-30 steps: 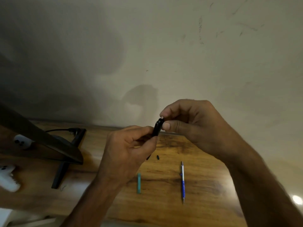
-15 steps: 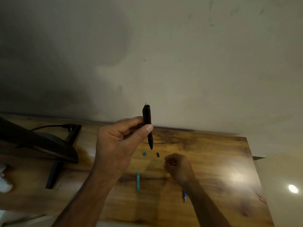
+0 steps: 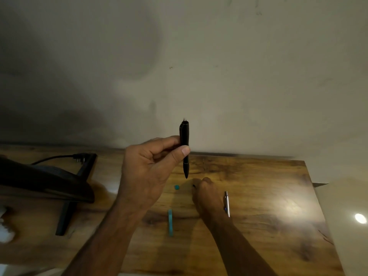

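My left grip (image 3: 147, 170) pinches the black pen (image 3: 184, 140) upright, tip toward 6 o'clock, and the small black piece (image 3: 193, 186) lies on the table (image 3: 258, 186) just at 10 o'clock from my curled right grip (image 3: 208, 196), which I cannot tell is pinching it.

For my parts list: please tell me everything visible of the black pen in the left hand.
The black pen looks like matte plastic. It stands nearly upright above the wooden table, tapered tip down. A clip runs along its upper part, a small white piece sticks out of the top, and a thin ring sits above the tip. The left hand pinches its middle between thumb and fingers.
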